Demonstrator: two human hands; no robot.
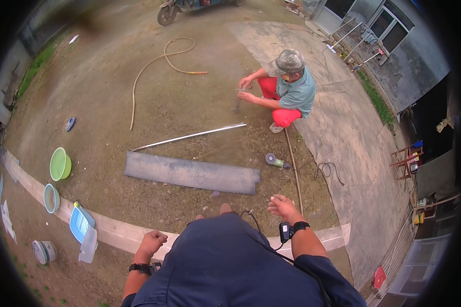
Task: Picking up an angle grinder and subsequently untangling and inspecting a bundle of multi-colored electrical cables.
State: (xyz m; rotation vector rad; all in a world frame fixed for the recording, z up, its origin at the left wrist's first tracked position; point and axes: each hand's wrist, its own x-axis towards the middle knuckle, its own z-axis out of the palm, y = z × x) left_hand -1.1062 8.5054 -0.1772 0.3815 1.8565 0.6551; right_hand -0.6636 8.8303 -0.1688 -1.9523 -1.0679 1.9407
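Hanging forward, the right hand [284, 207] half-spreads empty fingers [277, 200]; the left hand [152, 242] makes a loose, empty fist.

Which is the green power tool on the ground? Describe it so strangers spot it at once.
Find the broad pale paving on the right, then the crouching person in the patterned cap at its edge. Nearer the camera, between the long grey sheet and the thin brown pole, lies the power tool. Unlike both, it is short, with a round head and a green body.
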